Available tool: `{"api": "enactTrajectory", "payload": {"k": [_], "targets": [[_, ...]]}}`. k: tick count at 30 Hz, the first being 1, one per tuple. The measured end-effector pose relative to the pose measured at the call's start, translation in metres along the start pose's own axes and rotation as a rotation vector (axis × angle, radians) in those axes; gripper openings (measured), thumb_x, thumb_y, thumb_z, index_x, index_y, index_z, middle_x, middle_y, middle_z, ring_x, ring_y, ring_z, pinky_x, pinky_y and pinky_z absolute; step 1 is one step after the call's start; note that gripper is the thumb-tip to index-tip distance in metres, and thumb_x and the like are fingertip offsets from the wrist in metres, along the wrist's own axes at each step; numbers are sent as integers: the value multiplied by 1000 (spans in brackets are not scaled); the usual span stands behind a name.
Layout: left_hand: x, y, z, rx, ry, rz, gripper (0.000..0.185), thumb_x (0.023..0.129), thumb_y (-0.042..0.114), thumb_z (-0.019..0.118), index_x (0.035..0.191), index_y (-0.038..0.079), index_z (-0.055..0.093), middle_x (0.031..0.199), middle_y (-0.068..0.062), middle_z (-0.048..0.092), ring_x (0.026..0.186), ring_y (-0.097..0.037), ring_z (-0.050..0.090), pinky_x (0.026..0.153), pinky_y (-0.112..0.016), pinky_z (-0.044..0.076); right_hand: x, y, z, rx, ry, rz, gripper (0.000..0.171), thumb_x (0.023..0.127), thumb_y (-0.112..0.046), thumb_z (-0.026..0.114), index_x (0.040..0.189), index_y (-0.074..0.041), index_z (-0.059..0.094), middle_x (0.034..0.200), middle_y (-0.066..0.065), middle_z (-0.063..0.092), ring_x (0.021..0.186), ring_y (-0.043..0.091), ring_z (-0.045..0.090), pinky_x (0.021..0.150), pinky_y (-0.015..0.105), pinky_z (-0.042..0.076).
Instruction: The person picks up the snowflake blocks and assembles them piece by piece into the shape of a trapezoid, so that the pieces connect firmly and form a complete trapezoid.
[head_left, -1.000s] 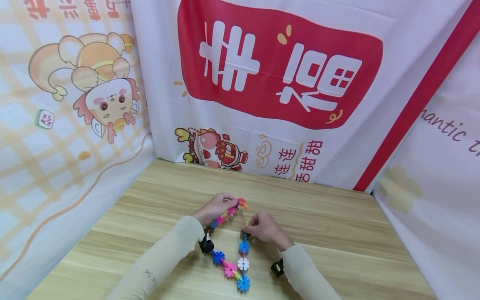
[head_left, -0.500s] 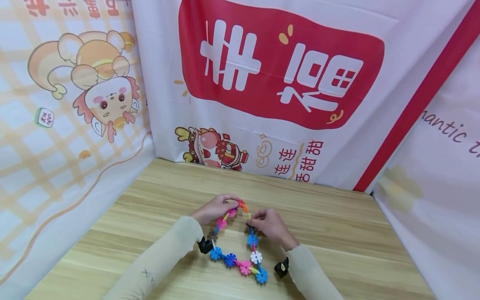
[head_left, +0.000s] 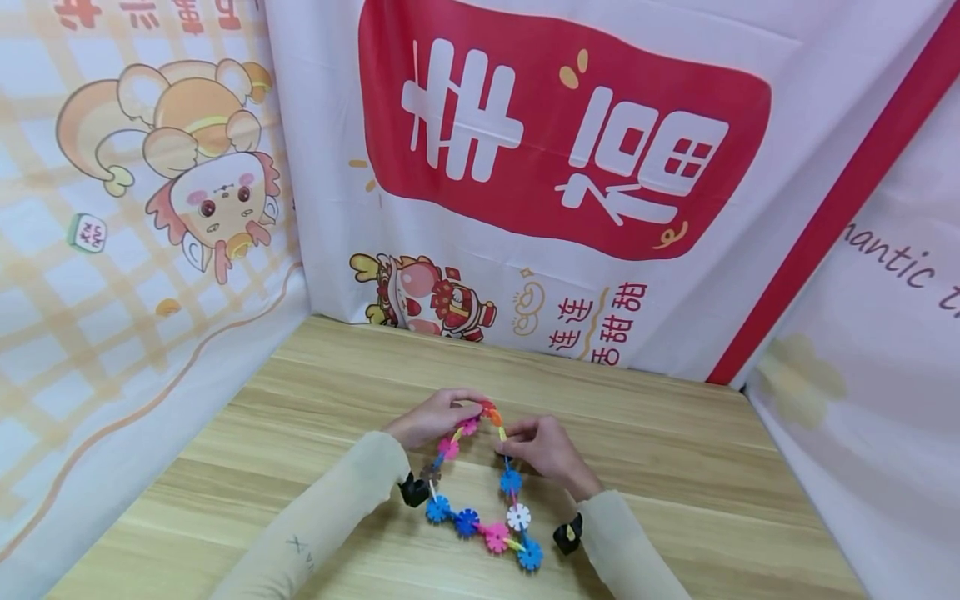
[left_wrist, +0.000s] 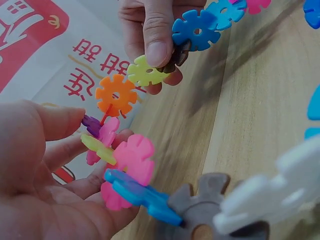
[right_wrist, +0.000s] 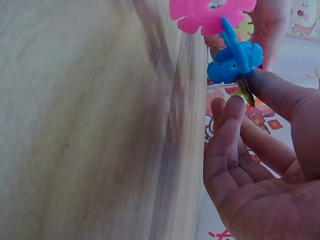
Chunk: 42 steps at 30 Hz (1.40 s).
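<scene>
A chain of notched plastic snowflake discs (head_left: 467, 522) forms a loop between both hands. My left hand (head_left: 433, 417) pinches its upper left part, with thumb and fingertip at a purple disc (left_wrist: 91, 125). Pink discs (left_wrist: 134, 159) hang along the left fingers. Across from it, my right hand (head_left: 546, 450) pinches the chain where a yellow disc (left_wrist: 147, 71) meets a brown disc (left_wrist: 178, 57). An orange disc (left_wrist: 115, 95) sits between the two hands, its edge right at the yellow one. The lower loop has blue, pink and white discs (head_left: 519, 517).
The wood-grain table (head_left: 675, 467) lies under the loop. A printed white and red cloth (head_left: 555, 125) hangs behind it, with more printed cloth on the left (head_left: 150, 333) and right. Black wrist cameras (head_left: 414, 490) sit at both cuffs.
My right hand has moved up and slightly right, bringing its chain end to the orange disc by the left hand. The lower loop has shifted right. The left hand has barely moved.
</scene>
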<state>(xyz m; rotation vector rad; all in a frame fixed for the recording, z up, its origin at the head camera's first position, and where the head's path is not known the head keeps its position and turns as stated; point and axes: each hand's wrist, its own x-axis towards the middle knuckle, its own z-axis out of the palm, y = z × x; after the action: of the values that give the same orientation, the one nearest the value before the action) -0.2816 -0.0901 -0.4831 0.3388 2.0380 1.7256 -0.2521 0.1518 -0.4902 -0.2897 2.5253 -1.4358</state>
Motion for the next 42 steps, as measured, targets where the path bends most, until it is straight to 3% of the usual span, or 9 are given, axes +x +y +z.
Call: {"api": "enactTrajectory", "payload": {"k": [7, 16, 26, 33, 42], "targets": [[6, -1, 3, 14, 29, -2, 43, 109, 28, 59, 149, 11, 57, 109, -19, 73, 71, -12, 57, 58, -20, 44, -1, 0, -2, -27, 22, -1, 25, 90, -22, 87, 107, -6, 79, 91, 3, 81, 79, 16, 73, 67, 28, 58], [11, -2, 7, 64, 72, 4, 41, 106, 33, 64, 143, 14, 63, 116, -19, 73, 90, -20, 67, 77, -27, 54, -1, 0, -3, -54, 36, -21, 24, 88, -22, 88, 104, -7, 78, 89, 3, 80, 77, 12, 72, 68, 27, 59], [11, 1, 10, 92, 61, 6, 47, 107, 35, 63, 149, 13, 60, 107, -18, 72, 78, -15, 59, 70, -25, 49, -2, 0, -5, -87, 54, -15, 24, 86, -23, 90, 101, -9, 79, 88, 2, 78, 75, 12, 70, 67, 27, 58], [12, 3, 12, 148, 39, 18, 48, 107, 35, 62, 150, 14, 59, 88, -12, 69, 55, -8, 41, 48, -21, 33, -2, -2, -6, -132, 52, -3, 22, 83, -24, 92, 97, -12, 80, 84, 2, 76, 72, 13, 64, 64, 27, 54], [12, 13, 19, 213, -4, 12, 42, 108, 30, 61, 146, 13, 63, 82, -10, 65, 60, -12, 45, 56, -24, 40, -5, -4, -6, -169, 47, -10, 23, 81, -24, 94, 91, -11, 78, 80, 0, 74, 69, 13, 61, 62, 27, 53]]}}
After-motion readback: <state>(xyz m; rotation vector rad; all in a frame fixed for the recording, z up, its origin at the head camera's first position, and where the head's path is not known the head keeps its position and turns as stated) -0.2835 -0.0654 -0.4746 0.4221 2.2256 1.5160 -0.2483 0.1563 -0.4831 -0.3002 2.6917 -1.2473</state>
